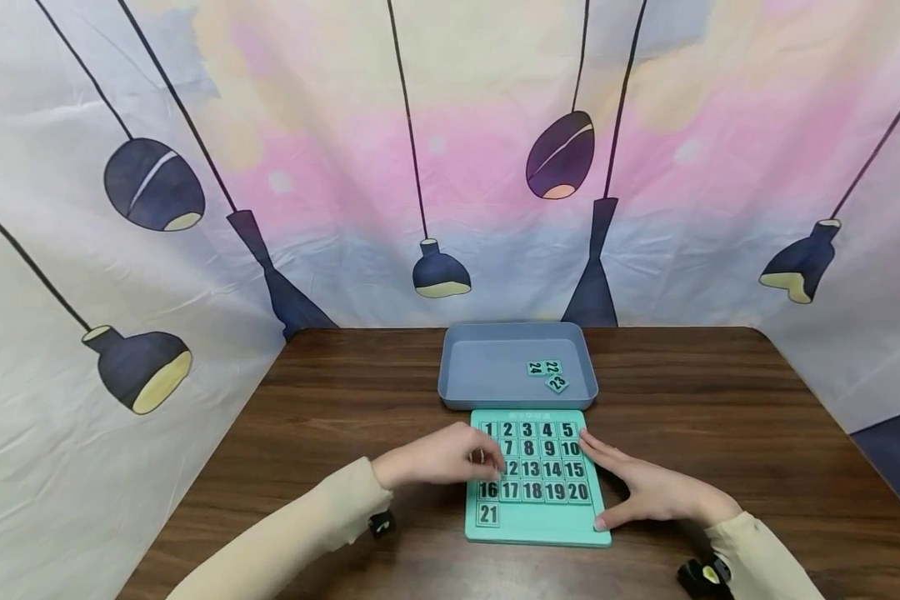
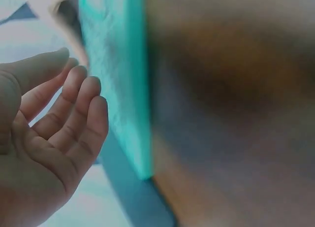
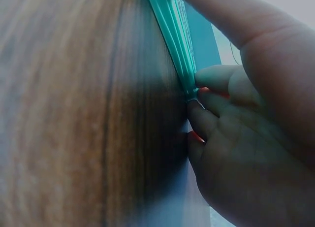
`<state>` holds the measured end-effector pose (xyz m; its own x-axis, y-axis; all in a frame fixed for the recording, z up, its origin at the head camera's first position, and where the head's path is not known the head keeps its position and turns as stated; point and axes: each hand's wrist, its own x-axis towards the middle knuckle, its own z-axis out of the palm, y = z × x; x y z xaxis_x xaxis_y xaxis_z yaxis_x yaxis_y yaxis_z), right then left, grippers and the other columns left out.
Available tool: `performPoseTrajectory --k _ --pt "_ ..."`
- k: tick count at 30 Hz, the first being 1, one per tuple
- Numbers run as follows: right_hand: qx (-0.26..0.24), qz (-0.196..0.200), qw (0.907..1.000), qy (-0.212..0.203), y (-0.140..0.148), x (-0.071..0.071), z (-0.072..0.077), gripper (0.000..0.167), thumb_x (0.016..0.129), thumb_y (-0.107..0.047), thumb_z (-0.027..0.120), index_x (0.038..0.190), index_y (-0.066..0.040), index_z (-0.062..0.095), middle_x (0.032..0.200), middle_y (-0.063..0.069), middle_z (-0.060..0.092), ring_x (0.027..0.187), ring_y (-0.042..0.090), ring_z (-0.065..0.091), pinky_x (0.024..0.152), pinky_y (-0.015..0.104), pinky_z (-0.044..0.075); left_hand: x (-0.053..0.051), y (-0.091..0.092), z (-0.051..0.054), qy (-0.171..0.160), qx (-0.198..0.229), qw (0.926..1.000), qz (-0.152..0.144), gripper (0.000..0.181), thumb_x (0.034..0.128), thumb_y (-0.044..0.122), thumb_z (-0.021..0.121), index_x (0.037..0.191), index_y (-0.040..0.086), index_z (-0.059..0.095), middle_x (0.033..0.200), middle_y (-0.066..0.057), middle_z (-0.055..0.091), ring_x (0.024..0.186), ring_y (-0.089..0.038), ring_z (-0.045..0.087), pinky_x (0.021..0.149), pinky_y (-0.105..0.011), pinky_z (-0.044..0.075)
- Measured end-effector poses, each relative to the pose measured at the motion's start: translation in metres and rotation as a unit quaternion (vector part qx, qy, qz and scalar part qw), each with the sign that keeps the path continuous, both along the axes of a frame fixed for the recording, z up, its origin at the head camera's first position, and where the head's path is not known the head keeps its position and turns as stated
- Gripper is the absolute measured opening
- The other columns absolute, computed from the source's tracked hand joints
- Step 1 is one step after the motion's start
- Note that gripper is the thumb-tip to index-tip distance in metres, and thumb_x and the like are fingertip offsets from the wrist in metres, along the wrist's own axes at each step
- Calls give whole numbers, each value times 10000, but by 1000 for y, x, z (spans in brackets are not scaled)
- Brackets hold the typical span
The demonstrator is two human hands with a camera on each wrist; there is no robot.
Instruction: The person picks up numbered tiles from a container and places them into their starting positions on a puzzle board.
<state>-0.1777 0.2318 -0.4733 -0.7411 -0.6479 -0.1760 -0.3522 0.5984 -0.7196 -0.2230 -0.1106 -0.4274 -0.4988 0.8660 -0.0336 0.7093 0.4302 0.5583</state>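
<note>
A turquoise number board (image 1: 543,530) lies on the table, its rows of numbered tiles running from 1 down to 21; tile 21 (image 1: 488,514) stands alone in the bottom row. Over the board's left side hovers my left hand (image 1: 450,454), fingers loosely bent and nothing visible between them; it hides the tiles at the left of the second and third rows. In the left wrist view, thumb and fingertips are apart. My right hand (image 1: 656,492) rests against the board's right edge, thumb near the lower corner and fingers spread higher up.
Behind the board stands a blue-grey tray (image 1: 480,375) holding loose tiles: tile 24 (image 1: 535,368), tile 22 (image 1: 552,367) and tile 23 (image 1: 557,383). The brown wooden table (image 1: 345,383) reaches back to a hanging cloth (image 1: 330,167) with painted lamps.
</note>
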Motion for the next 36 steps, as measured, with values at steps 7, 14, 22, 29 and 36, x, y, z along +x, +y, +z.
performPoseTrajectory --k 7,14,22,29,36 --pt "-52 -47 9999 -142 -1 -1 0 1070 843 -455 802 1619 -80 166 1682 149 33 1502 446 113 1102 586 317 -48 15 40 -93 275 9974 658 193 1016 215 634 1148 131 748 1011 70 720 808 -192 665 669 -238 503" --pt "-15 -16 10000 -60 0 -1 -5 1061 851 -476 787 1620 -89 166 1682 142 41 1499 445 125 1114 536 329 -91 46 71 67 573 9918 1137 197 1012 240 645 1175 164 725 1016 53 701 842 -162 649 719 -293 514" --pt "15 7 10000 -41 0 -3 -8 1054 859 -487 773 1624 -107 156 1684 134 30 1499 451 129 1087 612 327 -137 92 60 218 155 9903 1360 311 1014 222 637 1305 113 653 1209 -63 663 1065 -187 631 855 -299 512" --pt "11 -25 9999 -115 -2 -4 -7 1057 856 -480 780 1625 -112 154 1685 120 31 1503 438 126 1100 602 316 -164 119 40 221 -675 9864 1479 383 1013 165 624 1379 53 598 1355 -123 598 1237 -241 568 953 -328 493" --pt "28 4 10000 -63 1 -4 -5 1054 860 -481 774 1625 -111 149 1686 119 20 1499 444 126 1107 517 345 -173 133 14 -121 -1268 9789 1596 392 994 161 660 1380 111 608 1359 -92 596 1219 -216 575 930 -307 501"
